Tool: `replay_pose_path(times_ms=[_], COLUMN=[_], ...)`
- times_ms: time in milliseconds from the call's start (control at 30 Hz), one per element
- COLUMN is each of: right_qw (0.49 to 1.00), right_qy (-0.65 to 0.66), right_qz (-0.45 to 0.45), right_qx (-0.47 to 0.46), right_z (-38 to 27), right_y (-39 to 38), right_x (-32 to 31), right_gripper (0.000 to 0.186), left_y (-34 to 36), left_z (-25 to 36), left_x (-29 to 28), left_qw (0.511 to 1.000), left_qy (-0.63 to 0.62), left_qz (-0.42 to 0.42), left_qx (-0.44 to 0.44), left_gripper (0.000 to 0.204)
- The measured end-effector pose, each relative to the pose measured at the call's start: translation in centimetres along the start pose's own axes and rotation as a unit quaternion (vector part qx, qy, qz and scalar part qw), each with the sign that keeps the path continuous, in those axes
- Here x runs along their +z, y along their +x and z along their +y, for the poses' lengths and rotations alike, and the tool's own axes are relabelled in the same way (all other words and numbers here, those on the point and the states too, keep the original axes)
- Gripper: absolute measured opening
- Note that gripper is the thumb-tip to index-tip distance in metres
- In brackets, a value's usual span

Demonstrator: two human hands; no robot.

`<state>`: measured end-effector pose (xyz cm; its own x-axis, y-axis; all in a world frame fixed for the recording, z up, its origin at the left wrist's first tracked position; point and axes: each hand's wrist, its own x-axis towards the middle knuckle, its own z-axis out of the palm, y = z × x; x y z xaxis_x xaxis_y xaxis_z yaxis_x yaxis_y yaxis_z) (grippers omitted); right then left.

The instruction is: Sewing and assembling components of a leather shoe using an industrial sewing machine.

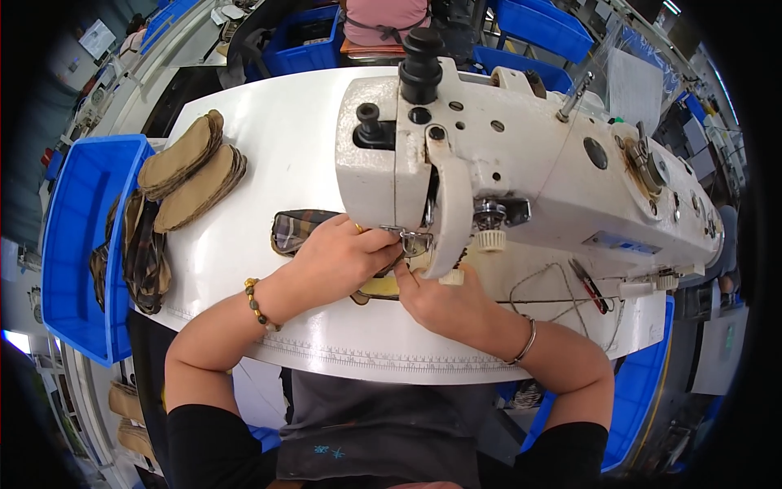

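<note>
A white sewing machine (489, 147) stands over the table, with its needle and presser foot area above my hands. Below it lies a plaid fabric piece (295, 231), apparently a shoe upper, and its padded end sticks out beyond my left hand. My left hand (346, 254) is closed on this piece, fingertips right at the presser foot. Close by, my right hand (440, 300) pinches the work from the other side, its fingertips partly hidden by the machine head. A yellow sole-shaped piece (379, 288) with a dark edge shows between the hands.
Two stacks of brown sole-shaped pieces (199, 187) lie at the left of the white table (269, 106). Beside them, plaid pieces (147, 257) hang over the rim of a blue bin (81, 244). Thread snips (588, 285) and loose cord (562, 306) lie at the right.
</note>
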<state>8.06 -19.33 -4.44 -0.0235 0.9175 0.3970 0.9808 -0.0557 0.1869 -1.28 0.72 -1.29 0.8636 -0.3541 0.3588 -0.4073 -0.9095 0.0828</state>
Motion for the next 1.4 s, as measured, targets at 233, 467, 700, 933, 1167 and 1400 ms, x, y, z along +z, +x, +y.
replay_pose_path(times_ms=[233, 467, 700, 933, 1167, 1400], right_qw=[1.000, 0.995, 0.995, 0.989, 0.995, 0.997], right_qy=[-0.003, 0.088, 0.087, 0.146, 0.101, 0.073], right_qz=[-0.003, 0.000, 0.005, 0.015, 0.005, -0.004], right_qx=[0.015, 0.048, 0.050, 0.027, 0.027, 0.013], right_z=[-0.1, 0.5, 0.8, 1.3, 1.0, 0.9], right_y=[0.1, 0.1, 0.2, -0.1, 0.2, 0.0], right_x=[-0.1, 0.6, 0.4, 0.4, 0.1, -0.1], right_gripper=[0.040, 0.035, 0.036, 0.037, 0.037, 0.039], left_y=[0.2, 0.5, -0.1, 0.0, 0.1, 0.0], left_z=[0.5, 0.5, 0.1, -0.5, -0.3, -0.2], left_x=[-0.3, 0.2, -0.7, -0.8, -0.4, -0.5], left_qw=[0.998, 0.998, 0.998, 0.999, 0.999, 0.996], left_qy=[-0.042, -0.019, 0.059, 0.021, 0.040, 0.080], left_qz=[0.003, 0.008, 0.015, -0.023, 0.009, 0.006], left_qx=[-0.043, -0.064, 0.016, -0.011, 0.005, 0.030], left_gripper=[0.028, 0.026, 0.021, 0.028, 0.027, 0.025])
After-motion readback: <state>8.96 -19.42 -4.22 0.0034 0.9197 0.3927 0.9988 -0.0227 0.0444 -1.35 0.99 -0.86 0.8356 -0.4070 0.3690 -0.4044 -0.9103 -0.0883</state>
